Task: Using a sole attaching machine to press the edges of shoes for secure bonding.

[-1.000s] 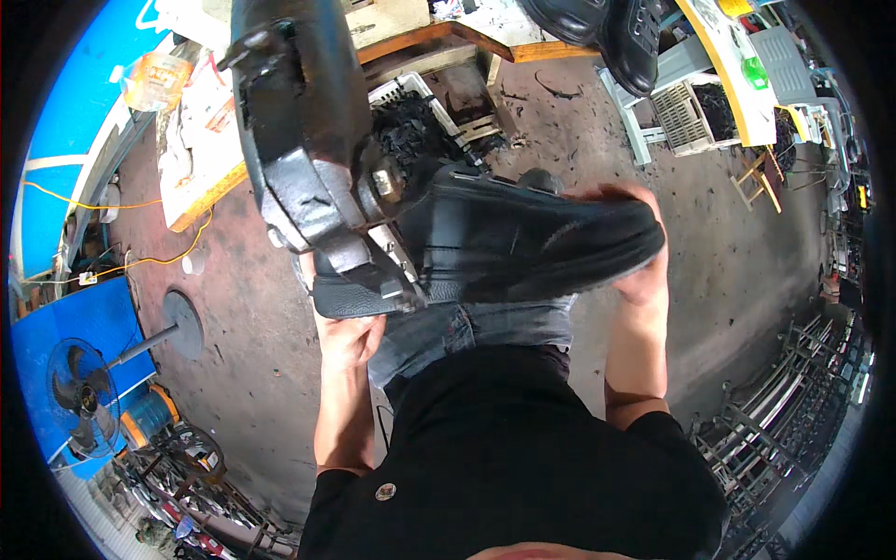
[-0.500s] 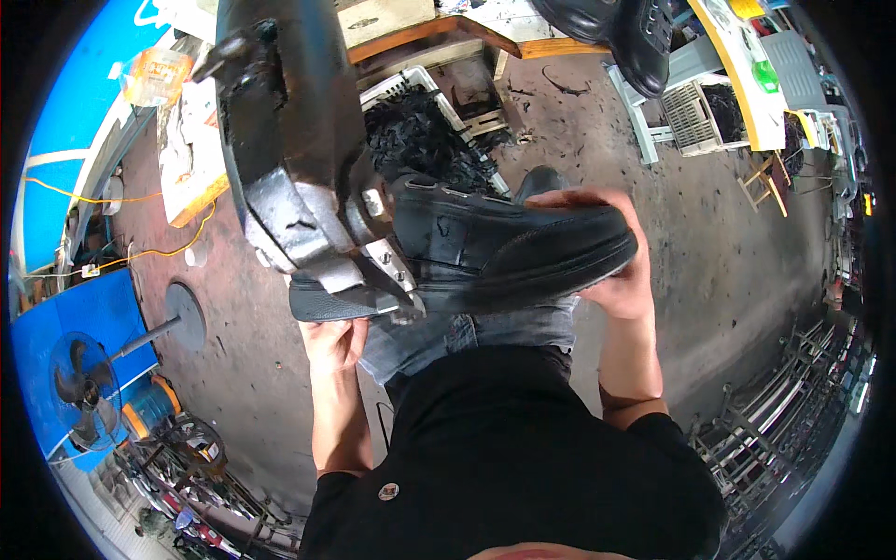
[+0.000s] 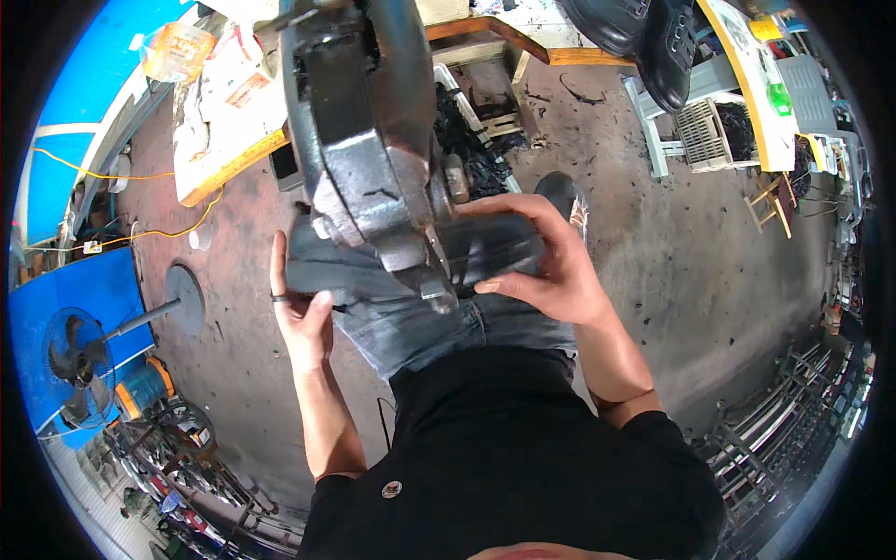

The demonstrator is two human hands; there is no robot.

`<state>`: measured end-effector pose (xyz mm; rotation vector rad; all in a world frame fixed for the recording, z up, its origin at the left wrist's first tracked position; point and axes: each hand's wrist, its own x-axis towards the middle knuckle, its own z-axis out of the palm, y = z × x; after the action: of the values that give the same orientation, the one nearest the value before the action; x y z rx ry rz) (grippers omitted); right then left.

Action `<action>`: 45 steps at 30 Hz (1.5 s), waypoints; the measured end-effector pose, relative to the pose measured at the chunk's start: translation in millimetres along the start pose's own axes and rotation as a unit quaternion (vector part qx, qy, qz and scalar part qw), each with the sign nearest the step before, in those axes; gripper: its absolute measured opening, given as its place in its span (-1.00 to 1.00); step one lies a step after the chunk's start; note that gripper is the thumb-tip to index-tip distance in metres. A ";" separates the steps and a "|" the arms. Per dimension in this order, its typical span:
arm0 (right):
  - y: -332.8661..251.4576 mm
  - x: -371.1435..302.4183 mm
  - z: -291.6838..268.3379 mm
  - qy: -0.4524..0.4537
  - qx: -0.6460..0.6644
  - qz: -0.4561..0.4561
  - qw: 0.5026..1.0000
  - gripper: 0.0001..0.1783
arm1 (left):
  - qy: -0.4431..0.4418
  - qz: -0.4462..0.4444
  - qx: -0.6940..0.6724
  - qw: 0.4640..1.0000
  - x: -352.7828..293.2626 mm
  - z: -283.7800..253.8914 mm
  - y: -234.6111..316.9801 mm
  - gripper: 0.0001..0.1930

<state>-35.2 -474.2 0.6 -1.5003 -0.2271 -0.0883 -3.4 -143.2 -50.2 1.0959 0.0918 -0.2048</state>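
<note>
A black leather shoe [image 3: 509, 241], blurred by motion, lies crosswise in front of my lap, behind a dark metal machine head [image 3: 369, 168]. The machine's narrow foot covers the shoe's middle; whether they touch I cannot tell. My right hand [image 3: 557, 271] grips the shoe's right part, fingers over the far side and thumb on the near side. At the shoe's left end, my left hand [image 3: 303, 322] cups it loosely. Its ringed index finger stretches up along that end and its thumb stands apart at the near edge. The other left fingers are hidden.
Beyond the machine stands a crate of black scraps [image 3: 471, 112]. A pair of black shoes [image 3: 644, 42] rests at the far right edge of the worktop. On the left are a wooden-edged table [image 3: 233, 154] and a standing fan [image 3: 79, 364]; metal racks [image 3: 775, 420] stand at the right.
The shoe has shifted left behind the machine head and now blurs. My right hand has moved left along it, thumb now on the near side. My left index finger now points up. The view has shifted.
</note>
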 end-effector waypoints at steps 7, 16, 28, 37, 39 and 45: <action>-16.6 0.6 10.4 -0.002 -0.266 0.025 0.964 -0.30 | -0.163 0.143 0.437 0.873 2.0 57.2 6.3 -0.09; -11.7 -12.1 8.2 0.045 -0.208 -0.022 0.977 -0.26 | -0.270 0.112 0.301 0.908 21.9 125.7 6.3 -0.27; 60.1 -38.3 19.8 0.046 -0.097 -0.010 0.994 -0.07 | -0.306 0.176 0.321 0.879 29.1 140.6 18.4 -0.30; 53.4 -34.7 -4.3 0.005 -0.200 -0.088 0.976 -0.10 | -0.288 0.158 0.296 0.897 28.3 128.4 12.3 -0.32; 39.0 -34.0 -12.9 -0.004 -0.210 -0.090 0.974 -0.10 | -0.285 0.146 0.237 0.917 26.2 124.1 2.4 -0.31; -9.1 -24.9 -37.3 -0.068 -0.327 -0.040 0.942 0.02 | -0.289 0.138 0.153 0.935 26.2 118.2 -9.4 -0.32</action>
<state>-57.8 -514.0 2.4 -2.1644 -0.3975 -0.1341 17.0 -255.6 -9.1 1.3029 -0.6372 -0.2867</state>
